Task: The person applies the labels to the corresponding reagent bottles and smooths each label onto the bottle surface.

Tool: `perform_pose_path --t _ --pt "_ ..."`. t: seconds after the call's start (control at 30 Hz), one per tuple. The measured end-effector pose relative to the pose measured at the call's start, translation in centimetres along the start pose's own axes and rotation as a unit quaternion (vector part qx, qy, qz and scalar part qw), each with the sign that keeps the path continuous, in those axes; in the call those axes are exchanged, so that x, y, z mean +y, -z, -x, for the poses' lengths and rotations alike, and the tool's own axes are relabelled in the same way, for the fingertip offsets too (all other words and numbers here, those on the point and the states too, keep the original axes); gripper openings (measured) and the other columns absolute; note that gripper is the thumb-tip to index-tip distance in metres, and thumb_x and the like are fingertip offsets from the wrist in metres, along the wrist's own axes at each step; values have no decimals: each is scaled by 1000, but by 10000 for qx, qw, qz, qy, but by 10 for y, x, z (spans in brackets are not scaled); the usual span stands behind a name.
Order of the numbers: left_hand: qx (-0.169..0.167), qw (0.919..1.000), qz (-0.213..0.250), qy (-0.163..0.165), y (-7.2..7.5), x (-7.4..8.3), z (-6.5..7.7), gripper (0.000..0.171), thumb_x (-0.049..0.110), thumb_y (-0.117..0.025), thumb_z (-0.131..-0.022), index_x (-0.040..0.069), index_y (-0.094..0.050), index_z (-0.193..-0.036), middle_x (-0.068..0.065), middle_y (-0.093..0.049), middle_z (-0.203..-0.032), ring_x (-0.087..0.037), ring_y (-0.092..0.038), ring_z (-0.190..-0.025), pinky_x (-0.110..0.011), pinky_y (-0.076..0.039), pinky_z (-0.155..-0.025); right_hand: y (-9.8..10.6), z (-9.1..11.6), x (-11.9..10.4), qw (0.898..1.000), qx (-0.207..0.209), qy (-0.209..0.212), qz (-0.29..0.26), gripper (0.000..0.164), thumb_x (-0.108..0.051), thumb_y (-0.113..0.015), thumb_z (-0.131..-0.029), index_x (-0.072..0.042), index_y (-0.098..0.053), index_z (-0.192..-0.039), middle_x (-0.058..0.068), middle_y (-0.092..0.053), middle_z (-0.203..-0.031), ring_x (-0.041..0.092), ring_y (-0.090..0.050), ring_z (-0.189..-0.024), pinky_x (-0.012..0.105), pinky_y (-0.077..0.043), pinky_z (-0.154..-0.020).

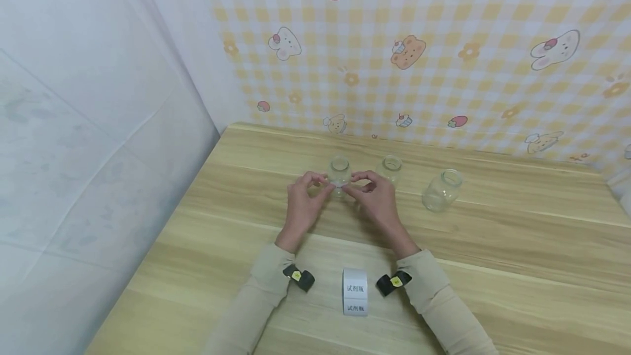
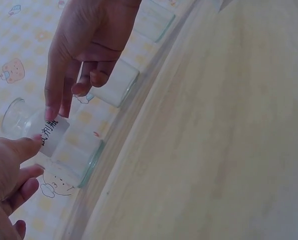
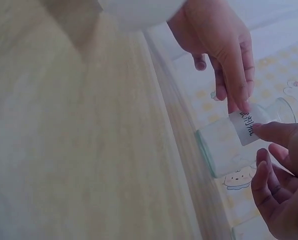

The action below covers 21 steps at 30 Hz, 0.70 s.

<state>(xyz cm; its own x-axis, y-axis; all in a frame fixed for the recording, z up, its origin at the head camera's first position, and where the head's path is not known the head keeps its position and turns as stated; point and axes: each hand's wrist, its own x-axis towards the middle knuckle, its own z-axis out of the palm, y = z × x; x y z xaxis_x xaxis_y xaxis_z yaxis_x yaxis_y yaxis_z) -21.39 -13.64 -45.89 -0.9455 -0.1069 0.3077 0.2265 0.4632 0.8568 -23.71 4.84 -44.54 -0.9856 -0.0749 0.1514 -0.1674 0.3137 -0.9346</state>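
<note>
A clear glass jar (image 1: pixel 339 164) stands upright on the table between the two hands. A white label (image 3: pixel 244 131) with black printed characters lies across its front, below the neck. My left hand (image 1: pixel 303 204) holds one end of the label, the thumb pressed on its face and the other fingers bent beside the jar. At the opposite end, my right hand (image 1: pixel 379 201) has its thumb on the label, fingers curled near the glass. Between the forearms lies a strip of white labels (image 1: pixel 355 299) bearing the same print.
Two more clear jars stand to the right: one glass jar (image 1: pixel 391 164) just behind the right hand, another glass jar (image 1: pixel 442 189) farther right. A yellow checked cloth (image 1: pixel 443 86) hangs behind the wooden table (image 1: pixel 517 267). White sheeting (image 1: pixel 98 125) covers the left side.
</note>
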Motion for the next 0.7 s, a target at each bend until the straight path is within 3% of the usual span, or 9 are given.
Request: perform_pose_path --t 0.27,0.5,0.63,0.7 --pt "9 9999 -67 -149 2 -1 -1 20 20 -81 -90 10 -68 -102 -7 -75 -119 -28 -68 -102 -55 -31 -106 2 0 0 9999 -6 92 46 20 -17 -87 -86 -3 -73 -91 13 -75 -119 13 -62 -65 20 -48 -55" --pt "-37 9996 9 -267 4 0 -1 14 6 -76 -93 5 -69 -104 -12 -75 -117 -31 -72 -109 -58 -29 -119 3 1 -2 10000 -52 7 -29 14 -3 -80 -90 1 -73 -101 16 -74 -119 13 -65 -67 19 -50 -55" --pt "-99 9992 34 -384 4 1 -2 18 0 -76 -91 0 -68 -107 -15 -75 -116 -33 -71 -111 -56 -40 -114 4 0 -1 9995 -229 199 22 34 2 -77 -87 3 -68 -120 21 -72 -122 20 -70 -72 22 -54 -57" --pt "-132 9994 32 -313 4 3 -1 23 5 -81 -89 2 -67 -108 -14 -75 -117 -33 -71 -112 -59 -35 -116 4 0 -2 9989 -352 308 83 44 0 -78 -87 2 -65 -129 21 -71 -123 24 -71 -75 23 -56 -58"
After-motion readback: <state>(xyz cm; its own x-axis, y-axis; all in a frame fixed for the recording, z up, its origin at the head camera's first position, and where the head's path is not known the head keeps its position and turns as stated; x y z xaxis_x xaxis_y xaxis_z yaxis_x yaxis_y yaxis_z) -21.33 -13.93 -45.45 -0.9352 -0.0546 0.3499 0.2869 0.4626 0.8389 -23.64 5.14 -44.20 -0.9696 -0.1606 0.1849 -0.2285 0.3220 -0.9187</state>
